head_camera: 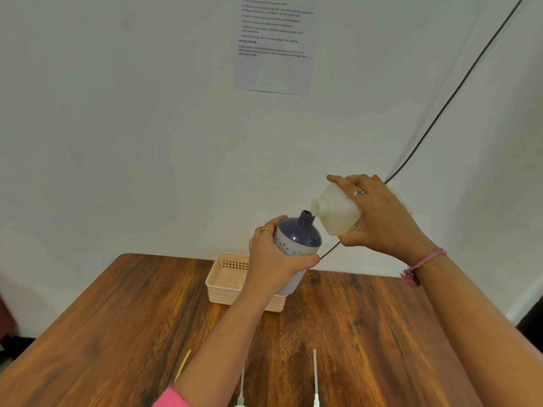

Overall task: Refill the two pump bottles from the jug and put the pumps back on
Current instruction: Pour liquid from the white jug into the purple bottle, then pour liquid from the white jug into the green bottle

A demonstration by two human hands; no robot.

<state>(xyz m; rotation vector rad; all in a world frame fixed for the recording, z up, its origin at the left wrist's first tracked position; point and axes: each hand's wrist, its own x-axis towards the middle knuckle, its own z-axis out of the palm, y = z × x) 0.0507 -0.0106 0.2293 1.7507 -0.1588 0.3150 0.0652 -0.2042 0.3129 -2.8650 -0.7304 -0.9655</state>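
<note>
Above a dark wood-grain worktop (367, 333), the left hand (276, 262) grips a navy-topped, dotted plastic pump bottle (296, 245), lifted and uncapped, while the right hand (379, 218) clasps a translucent white plastic jug (335, 212) tipped from two o'clock, spout touching the bottle's mouth.

I see a pink sleeve (169, 398), a gold ring (265, 230), a silver ring (358, 193), red-painted nails, apparently, and a pink tasselled wristband (423, 261).
</note>
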